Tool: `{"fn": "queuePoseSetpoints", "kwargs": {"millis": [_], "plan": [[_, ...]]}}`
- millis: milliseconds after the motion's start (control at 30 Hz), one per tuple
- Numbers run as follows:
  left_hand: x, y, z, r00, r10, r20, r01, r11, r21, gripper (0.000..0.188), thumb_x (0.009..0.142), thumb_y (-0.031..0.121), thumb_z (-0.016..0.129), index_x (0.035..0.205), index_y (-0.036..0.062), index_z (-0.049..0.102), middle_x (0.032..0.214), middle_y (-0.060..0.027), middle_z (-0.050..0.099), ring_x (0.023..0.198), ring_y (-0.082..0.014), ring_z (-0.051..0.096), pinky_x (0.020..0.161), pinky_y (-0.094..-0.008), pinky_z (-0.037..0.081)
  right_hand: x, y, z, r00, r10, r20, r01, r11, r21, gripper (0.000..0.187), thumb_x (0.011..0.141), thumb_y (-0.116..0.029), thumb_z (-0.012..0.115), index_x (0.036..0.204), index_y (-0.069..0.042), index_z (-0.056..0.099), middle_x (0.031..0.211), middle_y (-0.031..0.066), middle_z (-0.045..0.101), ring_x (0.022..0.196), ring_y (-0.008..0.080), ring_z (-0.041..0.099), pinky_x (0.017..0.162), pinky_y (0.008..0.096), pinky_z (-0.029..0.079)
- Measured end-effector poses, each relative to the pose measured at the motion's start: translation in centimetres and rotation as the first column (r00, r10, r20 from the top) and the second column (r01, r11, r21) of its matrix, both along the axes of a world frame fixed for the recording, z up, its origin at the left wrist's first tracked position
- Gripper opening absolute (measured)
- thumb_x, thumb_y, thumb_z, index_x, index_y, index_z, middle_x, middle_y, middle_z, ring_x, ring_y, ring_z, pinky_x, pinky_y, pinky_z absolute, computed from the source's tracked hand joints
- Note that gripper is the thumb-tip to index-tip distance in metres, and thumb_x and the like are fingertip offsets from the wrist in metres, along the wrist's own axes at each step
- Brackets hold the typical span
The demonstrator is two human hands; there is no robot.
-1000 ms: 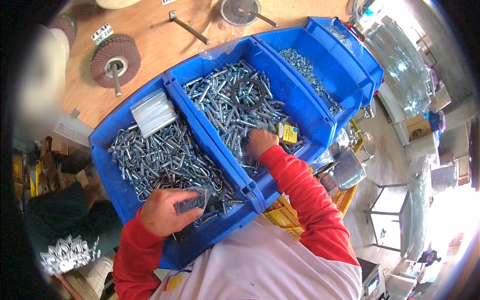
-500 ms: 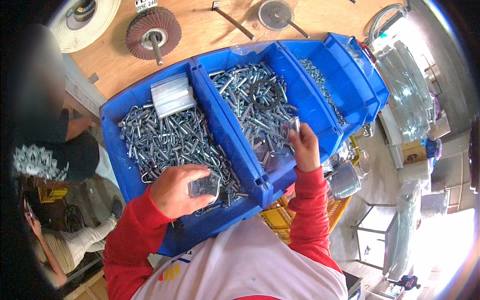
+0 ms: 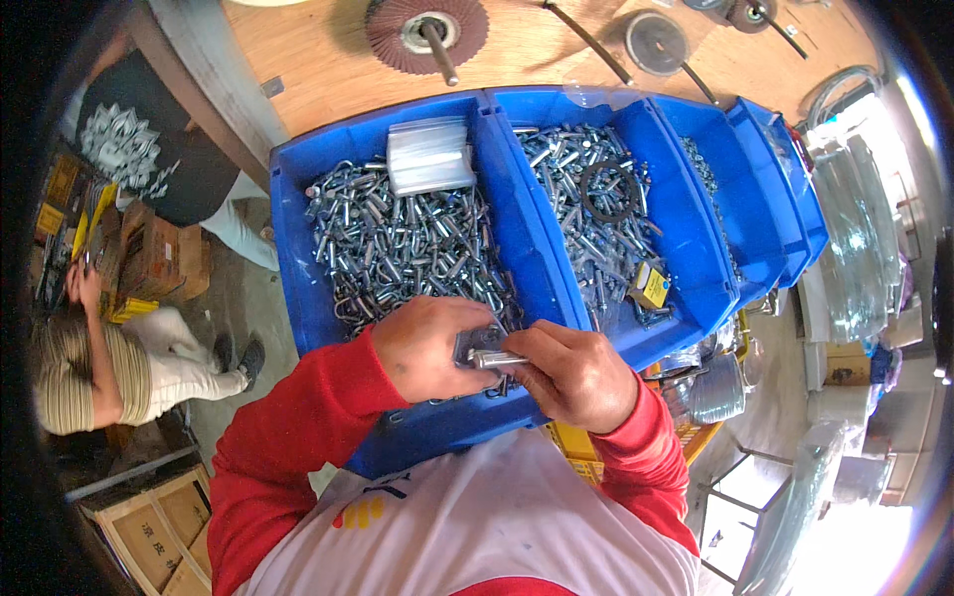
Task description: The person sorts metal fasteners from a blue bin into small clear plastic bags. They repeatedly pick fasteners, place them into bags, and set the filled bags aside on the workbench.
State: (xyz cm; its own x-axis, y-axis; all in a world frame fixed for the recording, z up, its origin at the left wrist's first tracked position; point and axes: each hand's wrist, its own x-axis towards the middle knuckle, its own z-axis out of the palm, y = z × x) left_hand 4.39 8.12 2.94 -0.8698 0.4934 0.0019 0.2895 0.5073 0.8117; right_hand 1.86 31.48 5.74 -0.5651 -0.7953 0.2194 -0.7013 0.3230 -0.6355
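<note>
Above the near end of the leftmost blue bin (image 3: 308, 288), my two hands meet. My left hand (image 3: 427, 348) curls round a small clear plastic piece (image 3: 463, 345), mostly covered by the fingers. Pinched in my right hand (image 3: 576, 375) is a shiny metal pin (image 3: 497, 359), lying roughly level across the opening of the left hand, against or just over the plastic piece; I cannot tell which. Beneath lie many loose metal pins and hooked bolts (image 3: 407, 243). A stack of clear plastic bags (image 3: 429, 157) rests on them at the bin's far end.
The second bin has more metal pins (image 3: 566, 159), a black ring (image 3: 609, 191) and a small yellow packet (image 3: 651, 286). Further blue bins (image 3: 711, 129) continue rightward. Abrasive discs (image 3: 412, 35) hang on the wooden board behind. Another person (image 3: 99, 368) is at the left; a yellow crate (image 3: 576, 447) stands below.
My right hand has come left from the second bin to my left hand, bringing the metal pin. The view has shifted, and the yellow packet now shows.
</note>
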Motion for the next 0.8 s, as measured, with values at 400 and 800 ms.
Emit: {"fn": "queuePoseSetpoints", "kwargs": {"millis": [400, 800], "plan": [[0.2, 0.0, -0.8, 1.000, -0.010, 0.004, 0.009, 0.995, 0.101, 0.059, 0.070, 0.023, 0.089, 0.118, -0.0042, 0.068, 0.119, -0.0238, 0.070, 0.112, -0.0383, 0.069, 0.097, -0.0437, 0.055, -0.5, -2.9, 1.6, 0.994, 0.055, -0.091, -0.025, 0.954, 0.299, 0.028, 0.082, -0.013, 0.071, 0.106, -0.002, 0.061, 0.093, 0.0155, 0.066, 0.081, 0.0364, 0.070, 0.067, 0.0456, 0.058], [0.6, 0.7, -0.5, 0.997, 0.072, -0.025, -0.071, 0.997, 0.037, 0.063, 0.072, 0.029, 0.088, 0.117, -0.0090, 0.067, 0.115, -0.0284, 0.070, 0.106, -0.0413, 0.070, 0.094, -0.0438, 0.056, -1.4, -0.3, 0.7, 0.997, 0.061, 0.041, -0.043, 0.936, -0.349, 0.035, 0.084, -0.001, 0.073, 0.118, 0.002, 0.066, 0.106, 0.0192, 0.068, 0.086, 0.0375, 0.070, 0.076, 0.0437, 0.058]]}}
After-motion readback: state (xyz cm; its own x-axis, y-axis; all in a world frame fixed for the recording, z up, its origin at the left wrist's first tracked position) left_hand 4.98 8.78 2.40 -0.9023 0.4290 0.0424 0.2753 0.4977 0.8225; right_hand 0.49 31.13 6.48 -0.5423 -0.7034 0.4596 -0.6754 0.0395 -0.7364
